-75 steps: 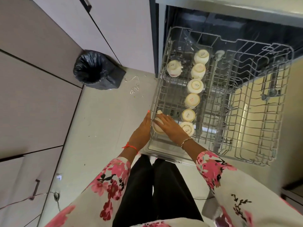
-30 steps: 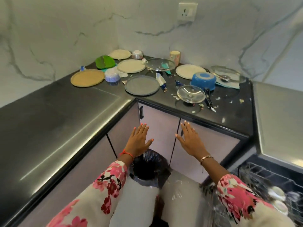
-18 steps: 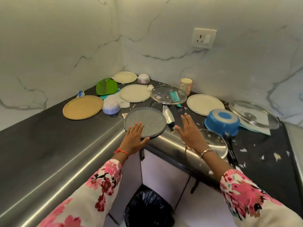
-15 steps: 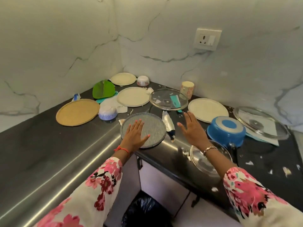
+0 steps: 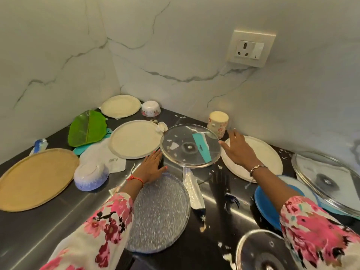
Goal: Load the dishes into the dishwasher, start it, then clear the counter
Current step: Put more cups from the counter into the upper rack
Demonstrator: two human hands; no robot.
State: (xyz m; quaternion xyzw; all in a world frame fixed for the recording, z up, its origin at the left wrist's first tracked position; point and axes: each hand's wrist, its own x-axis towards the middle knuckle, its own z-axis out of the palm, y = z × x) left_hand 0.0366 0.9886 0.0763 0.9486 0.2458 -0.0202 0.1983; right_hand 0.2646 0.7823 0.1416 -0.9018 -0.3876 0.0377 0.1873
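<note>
**Counter corner crowded with dishes, most of the job ahead**

From where I stand, the glass lid near the middle of the counter looks like the next piece to go. The left hand is at its left rim and the right hand at its right rim, fingers straight and spread, gripping nothing. Whether any fingertip touches the glass I can't tell. Food scraps speckle the lid, and a teal strip shows through it.

A cream plate lies just beside it on the left, edge meeting the lid's rim, and a second cream plate lies under the right hand. Toward the front edge are a textured grey plate and a crumpled wrapper. Further left sit a blue-and-white bowl and a tan plate. In the back corner are a green leaf-shaped dish, a third cream plate and a small upturned bowl. A cup stands against the wall. On the right are a blue dish, a second glass lid and a third glass lid.

No dishwasher is in sight, so what it holds I can't say. I'd judge loading unfinished, with starting the machine and clearing scraps to come.
</note>
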